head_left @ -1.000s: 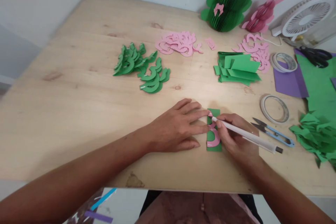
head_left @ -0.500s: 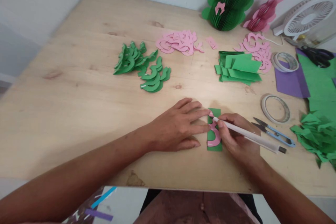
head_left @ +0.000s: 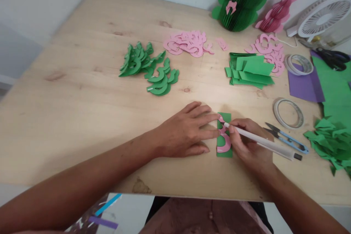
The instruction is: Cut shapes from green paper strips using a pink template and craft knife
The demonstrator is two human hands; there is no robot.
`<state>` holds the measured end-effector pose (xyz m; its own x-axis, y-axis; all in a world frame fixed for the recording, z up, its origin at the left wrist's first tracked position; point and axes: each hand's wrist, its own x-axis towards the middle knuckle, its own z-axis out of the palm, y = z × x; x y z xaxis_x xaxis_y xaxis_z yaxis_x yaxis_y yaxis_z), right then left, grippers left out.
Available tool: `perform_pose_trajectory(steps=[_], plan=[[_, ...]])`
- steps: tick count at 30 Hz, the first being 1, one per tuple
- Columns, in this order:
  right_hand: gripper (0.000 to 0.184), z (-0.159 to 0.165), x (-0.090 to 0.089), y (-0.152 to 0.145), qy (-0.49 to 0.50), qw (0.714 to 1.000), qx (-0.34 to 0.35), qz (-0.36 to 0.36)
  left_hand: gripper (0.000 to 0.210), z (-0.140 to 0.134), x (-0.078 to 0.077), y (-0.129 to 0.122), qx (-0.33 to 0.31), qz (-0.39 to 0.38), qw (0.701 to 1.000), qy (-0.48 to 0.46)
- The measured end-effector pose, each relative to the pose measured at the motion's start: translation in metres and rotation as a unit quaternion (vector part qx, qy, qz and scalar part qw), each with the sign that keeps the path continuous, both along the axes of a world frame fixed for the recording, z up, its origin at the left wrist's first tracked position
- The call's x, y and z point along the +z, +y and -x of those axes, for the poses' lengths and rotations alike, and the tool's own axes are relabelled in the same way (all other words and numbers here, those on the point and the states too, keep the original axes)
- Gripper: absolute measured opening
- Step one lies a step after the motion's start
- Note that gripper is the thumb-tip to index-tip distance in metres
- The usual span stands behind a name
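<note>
A curvy pink paper cutout lies on a small green paper strip near the table's front edge. My left hand rests flat with fingers spread, its fingertips pressing the cutout and the strip's left side. In my right hand is a white pen, its tip touching down by the cutout's upper curve. Part of the cutout is hidden under my left fingertips.
Green cutouts, pink cutouts and folded green papers lie farther back. On the right are tape rolls, thread snips, black scissors and crumpled green scraps. Honeycomb paper figures and a fan stand behind.
The pen has shifted very slightly along the cutout's edge, its rear end swinging a little right. My left hand stays in place on the paper.
</note>
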<state>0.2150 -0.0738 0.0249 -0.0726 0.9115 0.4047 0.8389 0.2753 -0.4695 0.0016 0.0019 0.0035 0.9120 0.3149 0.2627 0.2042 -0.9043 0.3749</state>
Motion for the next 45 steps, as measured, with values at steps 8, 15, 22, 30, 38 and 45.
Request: perform_pose_trajectory(steps=[8, 15, 22, 30, 38, 45], plan=[[0.007, 0.0012, 0.0012, 0.0006, -0.011, 1.0, -0.003, -0.012, 0.043, 0.0004, -0.0003, 0.0008, 0.0, -0.003, 1.0, -0.005], [0.008, 0.001, 0.0022, 0.0005, -0.017, 1.0, -0.008, -0.012, 0.044, 0.0009, -0.0008, 0.0032, -0.012, -0.01, 1.0, -0.005], [0.007, 0.0009, 0.0034, -0.0007, -0.012, 1.0, -0.009, -0.001, 0.044, 0.0004, 0.0009, 0.0016, -0.008, -0.002, 1.0, 0.006], [0.009, 0.0013, 0.0034, -0.0006, -0.012, 1.0, -0.012, -0.003, 0.044, 0.0003, 0.0001, 0.0004, -0.002, -0.002, 1.0, 0.0], [0.009, 0.0011, 0.004, -0.0009, -0.008, 1.0, -0.006, 0.001, 0.045, 0.0006, -0.0008, 0.002, -0.01, -0.01, 1.0, -0.002], [0.009, 0.0007, 0.0034, -0.0011, -0.017, 1.0, -0.009, 0.002, 0.046, 0.0006, -0.0005, 0.0009, -0.003, 0.0, 1.0, -0.002]])
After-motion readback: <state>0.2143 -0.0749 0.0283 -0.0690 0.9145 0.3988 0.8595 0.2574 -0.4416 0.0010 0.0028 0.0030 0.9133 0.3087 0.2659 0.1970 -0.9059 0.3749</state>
